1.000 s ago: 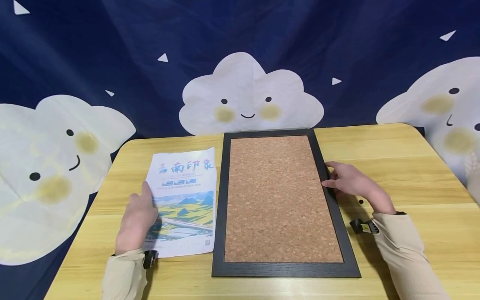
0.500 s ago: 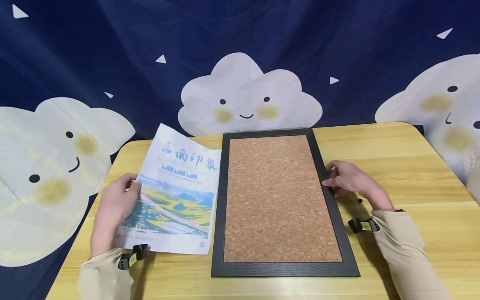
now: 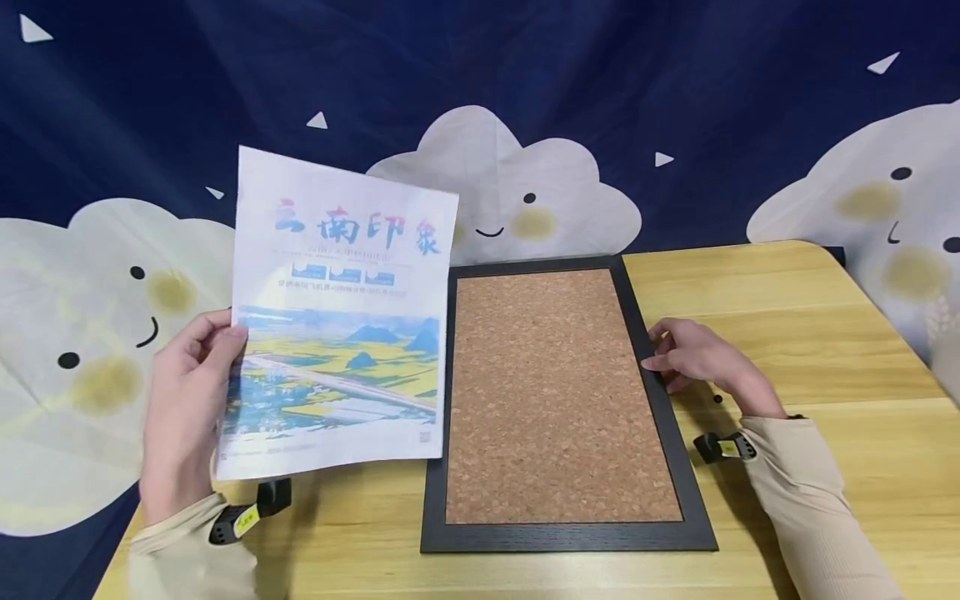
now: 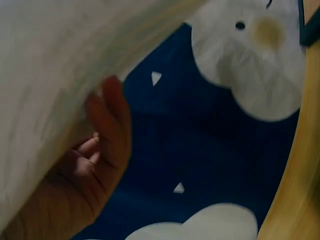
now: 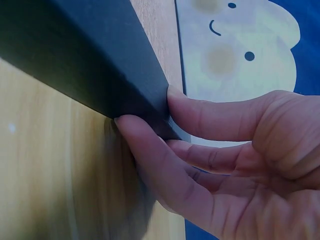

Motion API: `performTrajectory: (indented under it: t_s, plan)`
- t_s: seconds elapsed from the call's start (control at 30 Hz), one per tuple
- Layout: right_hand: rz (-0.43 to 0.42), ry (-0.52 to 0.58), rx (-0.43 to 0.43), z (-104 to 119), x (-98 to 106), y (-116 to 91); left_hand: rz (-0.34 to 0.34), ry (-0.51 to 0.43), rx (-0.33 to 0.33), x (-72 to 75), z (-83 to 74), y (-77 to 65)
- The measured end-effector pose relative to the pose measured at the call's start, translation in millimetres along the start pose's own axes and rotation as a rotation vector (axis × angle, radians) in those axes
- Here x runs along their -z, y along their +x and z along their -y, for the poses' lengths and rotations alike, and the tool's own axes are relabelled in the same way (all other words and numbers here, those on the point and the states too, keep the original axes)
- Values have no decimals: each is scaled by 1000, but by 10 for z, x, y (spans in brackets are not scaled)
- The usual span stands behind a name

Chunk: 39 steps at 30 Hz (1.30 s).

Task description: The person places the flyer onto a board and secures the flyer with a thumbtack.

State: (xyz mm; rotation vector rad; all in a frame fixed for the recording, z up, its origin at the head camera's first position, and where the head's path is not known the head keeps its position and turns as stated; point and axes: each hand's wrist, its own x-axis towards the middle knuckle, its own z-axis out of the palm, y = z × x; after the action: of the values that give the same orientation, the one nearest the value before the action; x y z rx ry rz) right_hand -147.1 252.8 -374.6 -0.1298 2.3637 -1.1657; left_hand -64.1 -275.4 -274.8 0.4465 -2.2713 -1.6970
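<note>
My left hand [image 3: 187, 392] pinches the left edge of a printed poster [image 3: 337, 333], which is raised off the table and tilted up toward me. The poster shows large blue characters above a landscape of yellow fields. In the left wrist view the pale back of the poster [image 4: 60, 60] covers part of the hand. A black picture frame [image 3: 570, 537] with a cork panel [image 3: 562, 400] inside lies flat in the middle. My right hand [image 3: 697, 358] holds the frame's right side; in the right wrist view, thumb and fingers sit on either side of the frame's edge [image 5: 120, 75].
The wooden table [image 3: 787, 333] extends to both sides of the frame. Behind it hangs a dark blue cloth [image 3: 525, 58] with smiling white clouds. A small black dot [image 3: 717, 399] lies near the right wrist, and each wrist bears a black camera.
My left hand has taken hold of the poster's left edge and lifted it from the table, tilting its top upward. The right hand and the frame have stayed in place.
</note>
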Motion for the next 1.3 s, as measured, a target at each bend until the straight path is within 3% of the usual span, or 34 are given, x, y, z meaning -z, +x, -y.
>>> performTrajectory:
  t_s: [0.2,0.37,0.63,0.87,1.1,1.3]
  plan:
    - [8,4,0,-14,6,8,31,-243,-46,-409,-80,-78]
    - [12,13,-4,-19,8,10,113,-283,-87,-779,-109,-177]
    - [8,26,-5,-32,3,26,243,-155,-75,-1169,-49,-326]
    - [3,20,-14,-32,-1,20,304,-100,-124,-1459,78,-419]
    - [6,7,-14,-13,-4,11,354,106,-189,-1707,240,-516]
    - [11,2,-2,-15,4,6,460,239,-205,-1846,363,-558]
